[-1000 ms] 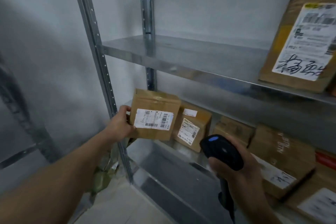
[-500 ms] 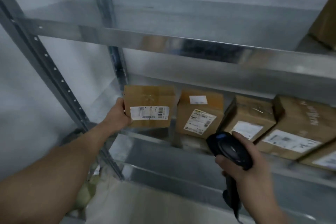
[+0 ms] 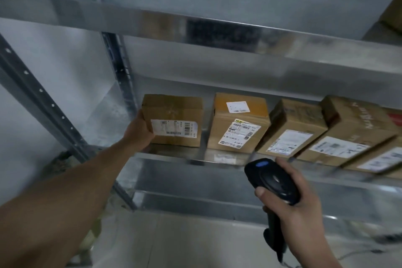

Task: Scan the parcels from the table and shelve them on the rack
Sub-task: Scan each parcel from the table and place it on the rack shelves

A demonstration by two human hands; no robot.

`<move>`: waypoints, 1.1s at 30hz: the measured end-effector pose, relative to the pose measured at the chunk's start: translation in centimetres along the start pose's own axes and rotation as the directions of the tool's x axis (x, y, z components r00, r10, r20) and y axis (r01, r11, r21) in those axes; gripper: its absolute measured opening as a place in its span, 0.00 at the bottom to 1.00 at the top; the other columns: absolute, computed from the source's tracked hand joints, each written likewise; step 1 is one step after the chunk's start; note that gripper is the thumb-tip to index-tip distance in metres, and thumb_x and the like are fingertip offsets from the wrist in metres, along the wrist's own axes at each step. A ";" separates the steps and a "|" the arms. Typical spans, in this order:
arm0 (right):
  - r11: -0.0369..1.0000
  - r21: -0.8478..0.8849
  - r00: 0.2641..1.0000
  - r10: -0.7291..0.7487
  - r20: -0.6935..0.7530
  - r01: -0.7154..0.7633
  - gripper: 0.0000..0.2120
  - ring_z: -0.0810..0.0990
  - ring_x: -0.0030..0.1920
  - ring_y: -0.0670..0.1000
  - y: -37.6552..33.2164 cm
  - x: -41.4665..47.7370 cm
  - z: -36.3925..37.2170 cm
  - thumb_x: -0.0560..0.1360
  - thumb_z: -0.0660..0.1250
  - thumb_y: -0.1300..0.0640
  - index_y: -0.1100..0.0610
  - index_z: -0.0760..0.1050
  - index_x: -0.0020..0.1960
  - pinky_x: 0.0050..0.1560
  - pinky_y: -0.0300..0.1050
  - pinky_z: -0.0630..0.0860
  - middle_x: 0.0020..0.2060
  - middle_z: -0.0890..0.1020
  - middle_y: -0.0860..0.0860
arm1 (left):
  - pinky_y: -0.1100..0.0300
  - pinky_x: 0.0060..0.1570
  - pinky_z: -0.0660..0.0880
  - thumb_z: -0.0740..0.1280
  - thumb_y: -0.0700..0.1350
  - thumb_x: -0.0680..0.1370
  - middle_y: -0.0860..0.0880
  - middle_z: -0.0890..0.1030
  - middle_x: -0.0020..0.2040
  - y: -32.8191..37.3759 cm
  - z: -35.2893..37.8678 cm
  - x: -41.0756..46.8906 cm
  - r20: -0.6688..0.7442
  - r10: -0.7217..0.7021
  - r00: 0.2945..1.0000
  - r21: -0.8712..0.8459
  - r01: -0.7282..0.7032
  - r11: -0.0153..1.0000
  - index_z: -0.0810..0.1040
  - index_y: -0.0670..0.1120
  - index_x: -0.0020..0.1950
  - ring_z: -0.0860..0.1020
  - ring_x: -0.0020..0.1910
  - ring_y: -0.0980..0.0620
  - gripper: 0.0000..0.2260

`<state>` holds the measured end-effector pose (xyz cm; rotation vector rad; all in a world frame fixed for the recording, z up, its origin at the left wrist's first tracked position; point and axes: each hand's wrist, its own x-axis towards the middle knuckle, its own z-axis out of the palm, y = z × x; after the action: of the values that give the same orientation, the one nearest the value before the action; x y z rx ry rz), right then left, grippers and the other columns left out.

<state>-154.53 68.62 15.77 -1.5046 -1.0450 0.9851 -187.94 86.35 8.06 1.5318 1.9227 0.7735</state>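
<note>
Gripping the left end of a brown parcel (image 3: 174, 119), the left hand (image 3: 139, 134) wraps round its side; the box lies just right of that hand, on or barely above the rack shelf (image 3: 169, 155), label facing out. Further right, more parcels (image 3: 238, 124) line the shelf. Below them, the right hand (image 3: 300, 209) clasps a black scanner (image 3: 272, 180).

A small brown cardboard parcel (image 3: 174, 119) stands upright at the left end of the metal rack's shelf (image 3: 169, 159), white barcode label facing out. The left hand (image 3: 139, 131) grips its left side. Whether its full weight rests on the shelf is unclear. Beside it on the right stands a second labelled parcel (image 3: 237, 124), then a third parcel (image 3: 291, 128) and a fourth parcel (image 3: 348, 130), both turned at an angle. The right hand (image 3: 300, 209) grips a black handheld scanner (image 3: 272, 180) in front of the shelf.
</note>
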 end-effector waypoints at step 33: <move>0.996 0.036 0.996 -0.076 -0.039 0.077 0.29 0.85 0.48 0.46 -1.4 -4.8 -9.4 0.62 0.82 0.60 0.41 0.79 0.59 0.56 0.65 0.81 0.49 0.86 0.40 | 0.49 0.59 0.73 0.68 0.53 0.80 0.38 0.77 0.66 2.6 3.4 -11.2 0.013 -0.185 0.983 0.325 0.171 0.930 0.72 0.38 0.70 0.76 0.63 0.38 0.25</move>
<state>-147.17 61.63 18.88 -1.4364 -1.0443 0.9152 -181.60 76.15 8.47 1.5127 2.2006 0.3542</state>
